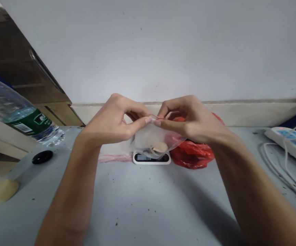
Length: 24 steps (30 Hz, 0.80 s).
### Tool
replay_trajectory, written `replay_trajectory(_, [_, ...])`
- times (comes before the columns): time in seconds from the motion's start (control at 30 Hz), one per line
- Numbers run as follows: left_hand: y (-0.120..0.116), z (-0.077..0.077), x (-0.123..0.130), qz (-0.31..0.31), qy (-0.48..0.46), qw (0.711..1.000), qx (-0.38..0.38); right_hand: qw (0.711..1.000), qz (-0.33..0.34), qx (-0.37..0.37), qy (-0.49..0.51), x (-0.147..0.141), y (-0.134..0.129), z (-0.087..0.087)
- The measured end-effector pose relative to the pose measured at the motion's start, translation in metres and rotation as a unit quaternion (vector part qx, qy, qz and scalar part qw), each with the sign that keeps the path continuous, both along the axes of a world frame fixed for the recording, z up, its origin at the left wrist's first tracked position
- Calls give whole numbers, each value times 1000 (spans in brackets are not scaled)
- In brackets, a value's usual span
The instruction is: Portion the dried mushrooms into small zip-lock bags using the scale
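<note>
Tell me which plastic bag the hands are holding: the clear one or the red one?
The clear bag, pinched at its top by the left hand and right hand, above the scale. The red bag lies untouched on the table.

small home workbench — scale (151, 158), power strip (290, 143), water bottle (17, 112).

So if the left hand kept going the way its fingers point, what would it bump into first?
Most likely the right hand. The left hand points rightward along the top of the clear bag, and the two hands' fingertips nearly meet there, both pinching its rim. Depth is hard to judge, but nothing else shows between them.
</note>
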<state>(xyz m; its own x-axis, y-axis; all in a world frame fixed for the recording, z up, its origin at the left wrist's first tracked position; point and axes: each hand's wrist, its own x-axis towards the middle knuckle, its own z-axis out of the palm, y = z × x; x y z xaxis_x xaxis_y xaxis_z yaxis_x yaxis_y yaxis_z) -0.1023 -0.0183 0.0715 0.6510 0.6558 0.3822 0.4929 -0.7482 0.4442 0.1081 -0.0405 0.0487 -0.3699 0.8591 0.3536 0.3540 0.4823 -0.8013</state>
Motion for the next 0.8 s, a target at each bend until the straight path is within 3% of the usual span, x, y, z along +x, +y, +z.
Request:
replay_trajectory(0.27, [1, -2, 4, -25, 11, 1000, -1, 1000, 16, 5, 2, -4, -1, 0])
replay_trajectory(0.43, [4, -1, 0, -19, 50, 998, 46, 1000, 13, -2, 19, 0, 3, -3])
replay_trajectory(0.8, [9, 5, -18, -6, 57, 997, 58, 997, -26, -42, -57, 43, 11, -6])
